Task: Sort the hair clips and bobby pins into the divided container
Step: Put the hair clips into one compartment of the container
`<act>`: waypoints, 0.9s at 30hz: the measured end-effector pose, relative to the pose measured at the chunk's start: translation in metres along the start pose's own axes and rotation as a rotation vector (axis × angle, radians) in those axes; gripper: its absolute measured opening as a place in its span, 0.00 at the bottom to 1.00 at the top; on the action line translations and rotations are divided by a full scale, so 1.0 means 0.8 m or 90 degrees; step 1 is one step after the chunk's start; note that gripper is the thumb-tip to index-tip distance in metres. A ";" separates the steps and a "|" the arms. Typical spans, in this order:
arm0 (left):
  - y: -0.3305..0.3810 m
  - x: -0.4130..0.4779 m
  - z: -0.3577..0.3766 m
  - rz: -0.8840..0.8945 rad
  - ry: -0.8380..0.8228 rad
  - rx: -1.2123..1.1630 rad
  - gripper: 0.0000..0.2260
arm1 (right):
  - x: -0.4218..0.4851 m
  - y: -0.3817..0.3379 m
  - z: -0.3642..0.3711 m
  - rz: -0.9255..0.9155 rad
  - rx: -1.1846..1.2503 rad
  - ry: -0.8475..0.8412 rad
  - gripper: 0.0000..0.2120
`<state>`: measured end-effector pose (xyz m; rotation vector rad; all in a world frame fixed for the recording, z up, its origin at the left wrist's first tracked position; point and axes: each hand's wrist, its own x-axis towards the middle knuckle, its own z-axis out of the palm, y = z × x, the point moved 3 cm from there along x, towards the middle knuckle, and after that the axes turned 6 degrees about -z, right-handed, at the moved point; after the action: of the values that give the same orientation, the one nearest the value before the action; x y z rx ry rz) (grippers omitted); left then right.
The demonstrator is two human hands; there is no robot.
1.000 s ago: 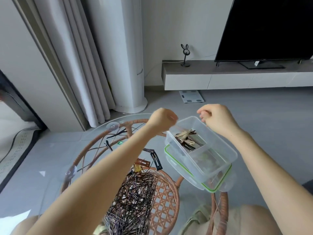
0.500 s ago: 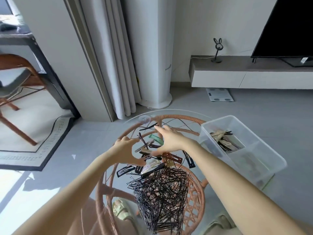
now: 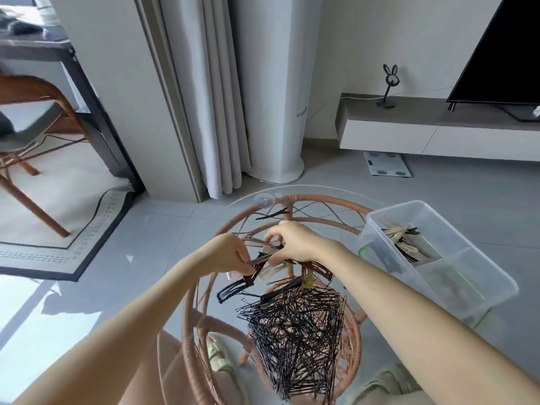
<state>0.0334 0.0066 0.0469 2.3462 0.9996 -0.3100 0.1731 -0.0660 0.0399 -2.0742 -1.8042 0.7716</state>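
Note:
A big heap of black bobby pins point(image 3: 295, 325) lies on the round glass-topped rattan table point(image 3: 321, 198). Behind it sits a cluster of hair clips point(image 3: 271, 270), black, cream and brown. My left hand point(image 3: 230, 252) pinches a few clips at the cluster's left side. My right hand point(image 3: 292, 241) curls over the clips from the right and grips some too. The clear divided container point(image 3: 493, 282) stands at the table's right edge, with cream and black clips point(image 3: 403, 238) in its far compartment. A lone black clip point(image 3: 273, 214) lies near the far rim.
A white tower unit point(image 3: 271, 83) and grey curtain point(image 3: 204, 97) stand behind the table. A low TV cabinet point(image 3: 438, 133) and a scale point(image 3: 385, 168) are at the right. A chair point(image 3: 32, 118) on a rug is at the left. My feet in sandals show below the glass.
Both hands left the container, which now rests on the table, and came down onto the hair clips, closing on them. My view swung left and down.

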 end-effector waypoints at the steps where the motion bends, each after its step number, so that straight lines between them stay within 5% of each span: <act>1: 0.000 -0.002 -0.001 -0.002 0.000 -0.017 0.09 | -0.004 0.000 -0.001 -0.005 0.014 0.011 0.24; 16: 0.024 -0.038 -0.058 -0.054 0.104 -0.136 0.02 | -0.071 0.005 -0.068 -0.013 0.085 0.257 0.11; 21: 0.090 -0.036 -0.063 0.009 0.112 -0.225 0.03 | -0.142 0.025 -0.138 -0.003 0.097 0.428 0.13; 25: 0.179 -0.017 -0.041 0.064 0.101 -0.273 0.03 | -0.195 0.099 -0.174 0.131 0.244 0.594 0.12; 27: 0.223 0.002 -0.024 0.078 0.103 -0.257 0.06 | -0.210 0.133 -0.169 0.252 0.266 0.582 0.12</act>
<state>0.1629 -0.0818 0.1349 2.0707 0.8908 0.1238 0.3245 -0.2310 0.1276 -2.0001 -0.6953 0.1642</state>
